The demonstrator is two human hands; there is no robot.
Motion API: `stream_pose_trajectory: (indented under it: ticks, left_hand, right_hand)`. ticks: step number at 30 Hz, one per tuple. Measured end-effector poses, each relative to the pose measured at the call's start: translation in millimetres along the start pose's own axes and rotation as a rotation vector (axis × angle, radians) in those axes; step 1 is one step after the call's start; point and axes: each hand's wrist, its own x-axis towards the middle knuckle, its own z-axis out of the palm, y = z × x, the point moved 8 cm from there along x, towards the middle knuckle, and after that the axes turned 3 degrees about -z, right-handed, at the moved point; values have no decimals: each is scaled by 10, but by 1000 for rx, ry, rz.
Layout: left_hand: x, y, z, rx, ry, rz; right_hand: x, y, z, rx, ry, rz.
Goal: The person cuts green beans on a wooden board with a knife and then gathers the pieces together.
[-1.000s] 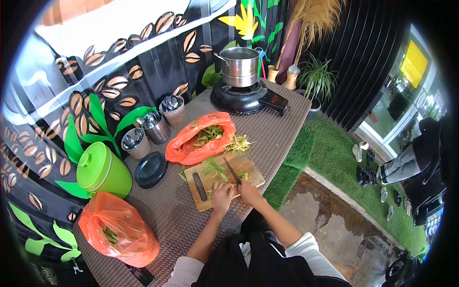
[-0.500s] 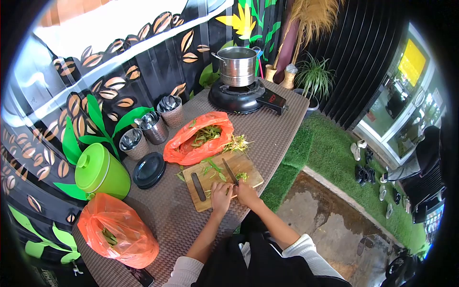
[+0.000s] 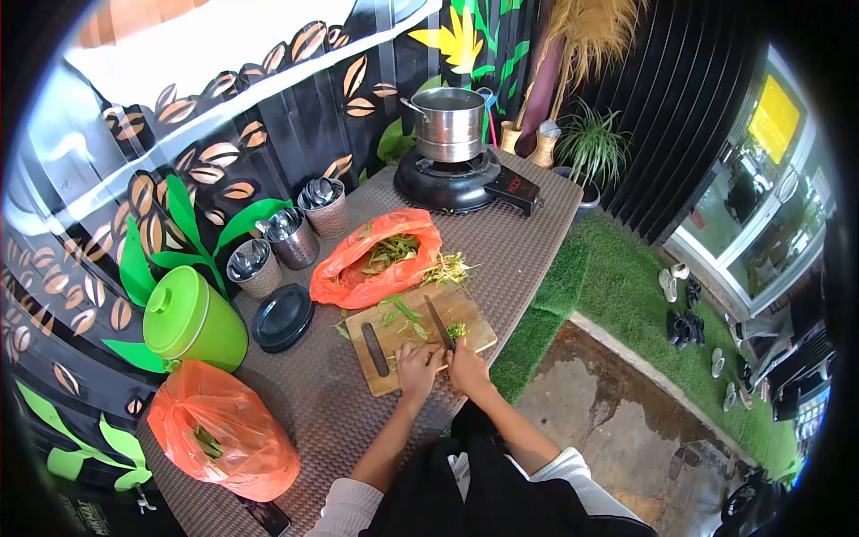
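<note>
My right hand (image 3: 467, 369) is closed round the handle of a knife (image 3: 438, 320), whose blade points away from me over the wooden cutting board (image 3: 479, 329). Close beside it, my left hand (image 3: 417, 367) rests on the board's near edge with fingers curled together; what they pinch is mostly hidden. A small heap of chopped greens (image 3: 457, 330) lies right of the blade. Loose green leaves (image 3: 404, 313) are spread left of it. Behind the board, an orange plastic bag (image 3: 335, 285) gapes with green leaves (image 3: 391, 255) inside, and trimmed stems (image 3: 448, 268) lie beside it.
A steel pot (image 3: 449, 125) stands on a black portable stove (image 3: 447, 190) at the table's far end. Cutlery cups (image 3: 292, 240), dark stacked plates (image 3: 283, 318), a green lidded bucket (image 3: 192, 318) and a second orange bag (image 3: 224, 434) line the left. Shoes (image 3: 684, 328) lie on the turf.
Both hands and the knife stay at the same place on the board, with only slight shifts. At the far right, a person in dark clothes by the glass door has moved lower and mostly out of sight.
</note>
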Motion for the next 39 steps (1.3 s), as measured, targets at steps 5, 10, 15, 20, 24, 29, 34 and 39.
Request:
stream_pose_trajectory:
  ticks: [5,10,15,20,24,29,34,39]
  left_hand:
    - [17,102,-51,34,27,58]
    - [1,227,-80,73,40,154]
    - [7,144,-46,41,3,120]
    - [45,71,-26,4,-41,40]
    - [54,58,-36,11,-56,-14]
    - [38,95,-31,56,-65,52]
    - [13,165,-11,56,-53,109]
    - [2,123,3,40,-29,103]
  right_hand:
    - [-85,190,-3,103,26,-88]
    - [-351,115,-163,152,160,-168]
    - [-378,107,-70,-70,75,-28]
    - [-299,71,-163,-96,33,-113]
    - [-437,-4,-186,-108,-6,-59]
    - [-309,39,124,-127,8,-31]
    - [-105,22,32,-135,-5,-116]
    - [-359,7,21,-71,6,-80]
